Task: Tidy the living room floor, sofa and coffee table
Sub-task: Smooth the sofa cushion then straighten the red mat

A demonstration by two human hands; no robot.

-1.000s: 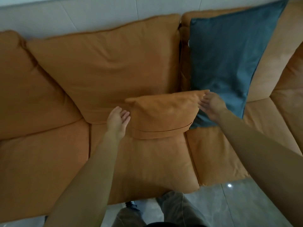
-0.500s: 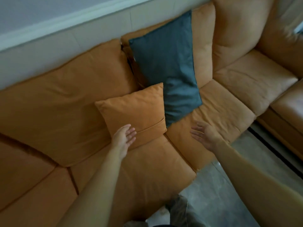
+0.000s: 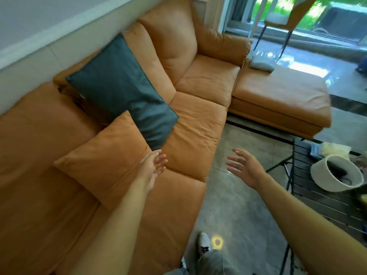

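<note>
An orange throw pillow (image 3: 107, 159) leans against the back of the orange sofa (image 3: 198, 128). A dark teal pillow (image 3: 123, 90) stands behind it, to its right. My left hand (image 3: 153, 168) hovers open just off the orange pillow's right edge, holding nothing. Over the grey floor beside the sofa's front edge, my right hand (image 3: 243, 168) is open with fingers spread, empty. A black slatted coffee table (image 3: 321, 197) stands at the right.
On the coffee table stand a white woven basket (image 3: 335, 175) with dark items inside and some pale packets (image 3: 333, 149). The sofa's chaise (image 3: 282, 96) juts out at the right. A chair (image 3: 282, 18) stands by the window. My shoe (image 3: 203, 243) is on the floor.
Both hands have let go of the orange pillow and pulled back from the sofa. The view has swung right, bringing the chaise, floor and coffee table into sight.
</note>
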